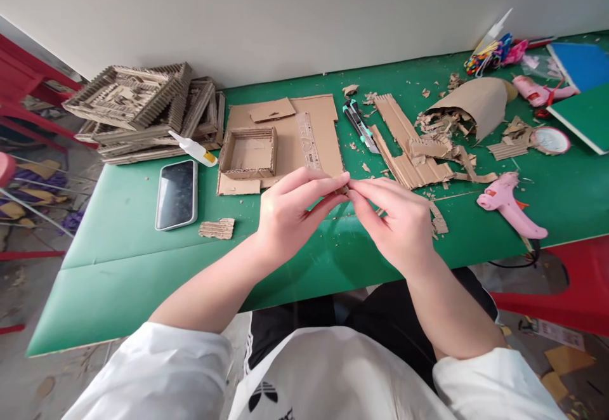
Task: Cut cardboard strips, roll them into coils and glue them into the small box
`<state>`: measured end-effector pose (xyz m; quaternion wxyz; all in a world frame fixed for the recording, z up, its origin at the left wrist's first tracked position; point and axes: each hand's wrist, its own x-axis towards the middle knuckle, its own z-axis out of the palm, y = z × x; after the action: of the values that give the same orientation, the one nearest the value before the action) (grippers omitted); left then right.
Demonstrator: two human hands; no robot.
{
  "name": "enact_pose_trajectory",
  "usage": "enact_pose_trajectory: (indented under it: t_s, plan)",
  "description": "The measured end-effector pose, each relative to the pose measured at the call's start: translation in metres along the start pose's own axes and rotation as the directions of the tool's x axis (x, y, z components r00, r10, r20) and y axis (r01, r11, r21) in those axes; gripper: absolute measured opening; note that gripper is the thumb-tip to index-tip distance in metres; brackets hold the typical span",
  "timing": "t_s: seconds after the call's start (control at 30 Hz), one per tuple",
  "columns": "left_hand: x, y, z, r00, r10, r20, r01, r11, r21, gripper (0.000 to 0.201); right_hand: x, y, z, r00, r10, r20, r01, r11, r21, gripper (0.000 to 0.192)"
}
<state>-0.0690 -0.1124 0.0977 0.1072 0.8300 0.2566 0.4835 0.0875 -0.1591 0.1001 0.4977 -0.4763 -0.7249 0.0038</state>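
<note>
Above the green table my left hand (295,214) and my right hand (392,217) meet fingertip to fingertip. Both are closed in a pinch on a small cardboard piece (341,190), mostly covered by the fingers. Just beyond my left hand a square cardboard tray (249,172) with low walls rests on a flat cardboard sheet (285,128). Corrugated cardboard strips (423,169) lie past my right hand, with torn bits around them. A teal and black utility knife (360,127) lies between the sheet and the strips.
Stacked corrugated cardboard frames (137,112) stand at the back left. Nearby are a glue bottle (194,149), a phone (176,195) and a cardboard scrap (217,228). At right lie a pink glue gun (511,204), a tape roll (550,140) and a rolled cardboard piece (480,104).
</note>
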Motion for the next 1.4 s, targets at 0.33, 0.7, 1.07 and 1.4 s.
enact_pose_trajectory:
  t_s: [0.33, 0.7, 1.07, 1.4]
  plan:
    - [-0.0007, 0.0004, 0.0008, 1.000, -0.004, 0.000, 0.004, 1.000, 0.022, 0.023, -0.0009, 0.0014, 0.0014, 1.000, 0.026, -0.005, -0.026, 1.000, 0.002, 0.014]
    - [-0.0011, 0.0026, 0.0030, 0.995, -0.089, 0.046, 0.090, 0.996, -0.014, 0.020, -0.0015, -0.0006, 0.0066, 0.985, 0.163, -0.048, -0.162, 0.986, 0.023, 0.011]
    - [-0.0018, 0.0029, 0.0059, 0.932, -0.332, 0.147, 0.363, 0.867, -0.342, 0.023, -0.0031, 0.0036, 0.0070, 0.939, 0.343, 0.003, -0.337, 0.921, 0.197, 0.012]
    - [0.0035, -0.0045, 0.0020, 0.733, -0.604, 0.313, 0.656, 0.509, -0.557, 0.028, -0.0022, 0.0058, 0.0001, 0.942, 0.324, 0.086, -0.336, 0.918, 0.210, 0.014]
